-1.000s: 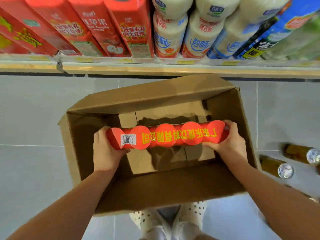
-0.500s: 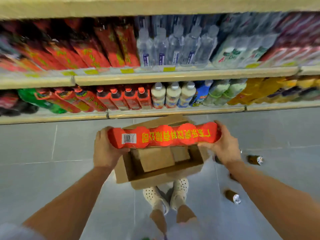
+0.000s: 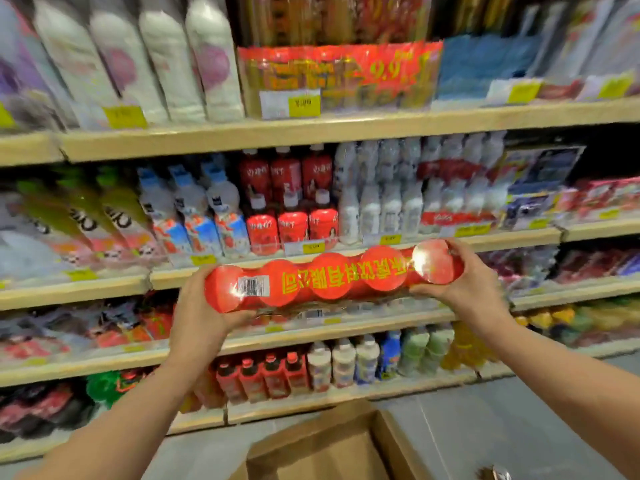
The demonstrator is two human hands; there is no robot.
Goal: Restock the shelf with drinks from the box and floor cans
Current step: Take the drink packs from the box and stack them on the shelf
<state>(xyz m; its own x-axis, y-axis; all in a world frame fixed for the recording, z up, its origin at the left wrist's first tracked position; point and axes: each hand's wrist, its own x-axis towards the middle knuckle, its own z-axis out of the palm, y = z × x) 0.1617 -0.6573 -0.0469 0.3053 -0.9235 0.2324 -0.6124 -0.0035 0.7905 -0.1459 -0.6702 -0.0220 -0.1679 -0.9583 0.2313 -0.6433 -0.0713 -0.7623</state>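
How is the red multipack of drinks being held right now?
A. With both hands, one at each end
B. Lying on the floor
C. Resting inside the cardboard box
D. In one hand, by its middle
A: the left hand and the right hand each grip one end of the red multipack, raised in front of the shelves, above the cardboard box.

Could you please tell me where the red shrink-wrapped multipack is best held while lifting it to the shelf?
By its two ends, from the sides. The red multipack is a long horizontal row, so the left hand and right hand cupping each end keep it level.
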